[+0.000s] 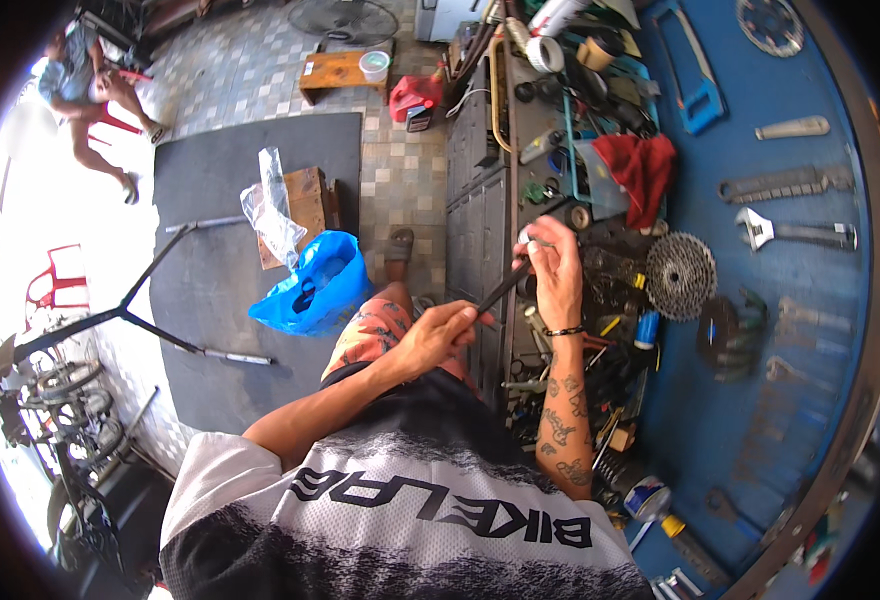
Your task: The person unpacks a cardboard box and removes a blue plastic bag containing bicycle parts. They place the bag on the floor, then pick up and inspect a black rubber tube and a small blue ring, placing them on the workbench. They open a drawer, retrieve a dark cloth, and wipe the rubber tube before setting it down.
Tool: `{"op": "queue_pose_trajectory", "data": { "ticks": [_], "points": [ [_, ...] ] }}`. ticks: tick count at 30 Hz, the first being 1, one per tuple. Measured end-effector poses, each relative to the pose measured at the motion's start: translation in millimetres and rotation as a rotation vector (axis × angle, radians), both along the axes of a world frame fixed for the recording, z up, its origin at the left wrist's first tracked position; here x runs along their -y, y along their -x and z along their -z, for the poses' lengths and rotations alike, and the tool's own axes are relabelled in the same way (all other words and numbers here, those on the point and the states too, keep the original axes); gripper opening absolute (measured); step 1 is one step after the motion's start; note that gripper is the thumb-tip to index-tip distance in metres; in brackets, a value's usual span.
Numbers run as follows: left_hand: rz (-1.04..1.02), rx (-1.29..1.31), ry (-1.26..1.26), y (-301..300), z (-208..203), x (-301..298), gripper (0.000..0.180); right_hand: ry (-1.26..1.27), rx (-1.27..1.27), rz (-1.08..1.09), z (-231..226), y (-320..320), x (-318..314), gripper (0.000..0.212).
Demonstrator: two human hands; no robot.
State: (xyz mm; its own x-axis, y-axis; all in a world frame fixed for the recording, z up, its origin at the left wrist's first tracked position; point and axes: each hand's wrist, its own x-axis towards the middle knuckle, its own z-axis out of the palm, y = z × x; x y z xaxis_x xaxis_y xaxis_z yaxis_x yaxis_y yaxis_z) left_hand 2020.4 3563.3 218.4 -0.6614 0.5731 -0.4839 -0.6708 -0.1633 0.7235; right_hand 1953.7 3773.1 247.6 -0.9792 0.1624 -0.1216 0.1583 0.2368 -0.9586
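Note:
My left hand (442, 333) grips the lower end of a thin dark rod-like tool (505, 287) that slants up to the right. My right hand (557, 268) holds its upper end, with a small pale round part (526, 238) pinched at the fingertips. Both hands hover over the cluttered workbench (520, 120) edge. A black band sits on my right wrist. A silver bicycle cassette (680, 274) lies just right of my right hand.
A blue wall board (720, 420) carries wrenches (798, 234), a saw frame (695, 75) and other tools. A red cloth (640, 168) lies on the bench. On the floor are a blue plastic bag (315, 285), a wooden box (305, 205), a dark mat (210, 330), and a work stand (130, 310). A person (90, 95) sits far left.

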Motion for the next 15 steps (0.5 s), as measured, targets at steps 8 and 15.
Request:
{"op": "queue_pose_trajectory", "data": {
  "ticks": [8, 15],
  "points": [
    [-0.477, -0.101, 0.41, 218.3, 127.1, -28.4, 0.034, 0.045, 0.094, -0.067, 28.5, 56.3, 35.5, 0.047],
    [-0.199, -0.383, 0.792, 437.8, 172.4, -113.3, 0.033, 0.008, 0.231, -0.028, 15.4, 57.9, 32.3, 0.039]
  ]
}}
